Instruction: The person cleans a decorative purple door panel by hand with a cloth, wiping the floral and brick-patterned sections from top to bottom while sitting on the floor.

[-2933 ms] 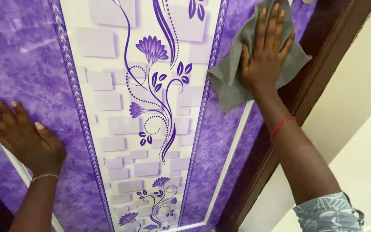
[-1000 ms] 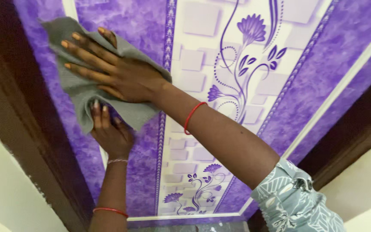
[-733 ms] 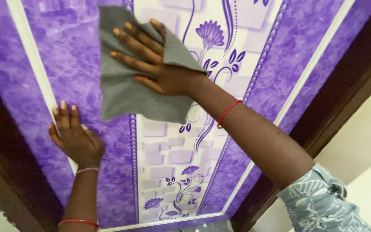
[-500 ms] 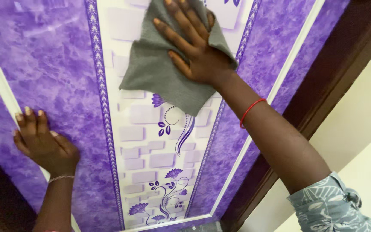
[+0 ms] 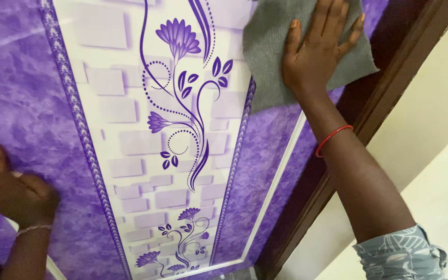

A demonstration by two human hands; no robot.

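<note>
Brown door frame point(image 5: 390, 88) runs along the right of the purple door point(image 5: 22, 98). Right hand point(image 5: 315, 52), fingers spread, presses grey cloth point(image 5: 268, 57) flat top right. Left hand point(image 5: 6, 184) open, flat on door, far left.

The right hand point(image 5: 315, 59) has a thin red band point(image 5: 333, 140) at its wrist and a grey-blue leaf-print sleeve point(image 5: 397, 254) near the elbow, while the left hand point(image 5: 9, 189) wears a thin silvery bracelet point(image 5: 33, 228).
</note>
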